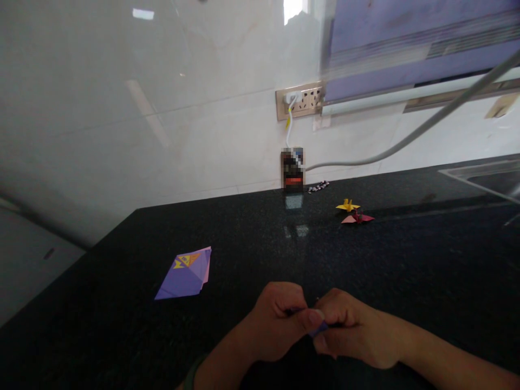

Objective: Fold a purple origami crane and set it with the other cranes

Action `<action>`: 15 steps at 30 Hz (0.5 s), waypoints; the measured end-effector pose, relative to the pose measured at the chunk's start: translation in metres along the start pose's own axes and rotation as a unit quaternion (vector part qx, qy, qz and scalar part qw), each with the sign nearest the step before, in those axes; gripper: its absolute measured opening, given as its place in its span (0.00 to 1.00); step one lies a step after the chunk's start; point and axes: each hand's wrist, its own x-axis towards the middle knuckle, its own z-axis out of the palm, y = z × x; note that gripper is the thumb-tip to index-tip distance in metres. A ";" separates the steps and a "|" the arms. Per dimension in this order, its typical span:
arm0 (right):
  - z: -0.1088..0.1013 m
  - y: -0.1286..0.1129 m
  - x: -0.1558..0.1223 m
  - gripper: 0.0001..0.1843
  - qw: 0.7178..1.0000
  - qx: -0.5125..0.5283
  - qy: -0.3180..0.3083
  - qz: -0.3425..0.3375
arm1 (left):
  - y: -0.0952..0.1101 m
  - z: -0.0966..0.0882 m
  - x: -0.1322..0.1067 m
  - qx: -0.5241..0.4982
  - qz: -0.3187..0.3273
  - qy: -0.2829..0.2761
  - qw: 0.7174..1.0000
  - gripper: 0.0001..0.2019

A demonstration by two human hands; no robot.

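Observation:
My left hand (pixel 276 325) and my right hand (pixel 353 330) meet low in the middle of the view, over the black countertop (pixel 122 336). Both are closed in a pinch on a small piece of purple paper (pixel 320 329), of which only a sliver shows between the fingertips. A larger folded purple paper (pixel 186 274) with a yellow and pink patch lies flat on the counter to the left of my left hand, well apart from it.
A yellow paper crane (pixel 348 205) and a red paper crane (pixel 357 218) sit farther back on the right. A dark device (pixel 292 169) leans on the wall, plugged by a white cable into a socket strip (pixel 299 101). A sink edge (pixel 479 173) shows at far right.

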 end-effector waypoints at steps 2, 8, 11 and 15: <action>0.000 0.001 -0.001 0.14 1.000 -0.003 0.001 -0.003 | 0.000 -0.001 0.000 -0.003 -0.001 -0.008 1.000 0.22; -0.003 0.000 -0.001 0.15 1.000 -0.004 -0.001 0.000 | 0.000 -0.003 0.000 -0.011 -0.009 -0.009 1.000 0.23; -0.002 -0.001 -0.001 0.15 1.000 -0.005 0.005 -0.003 | 0.000 -0.003 0.000 0.017 -0.001 0.010 1.000 0.23; -0.002 0.001 -0.001 0.16 0.999 0.018 0.026 0.007 | -0.002 0.000 0.001 -0.008 -0.013 0.053 0.998 0.23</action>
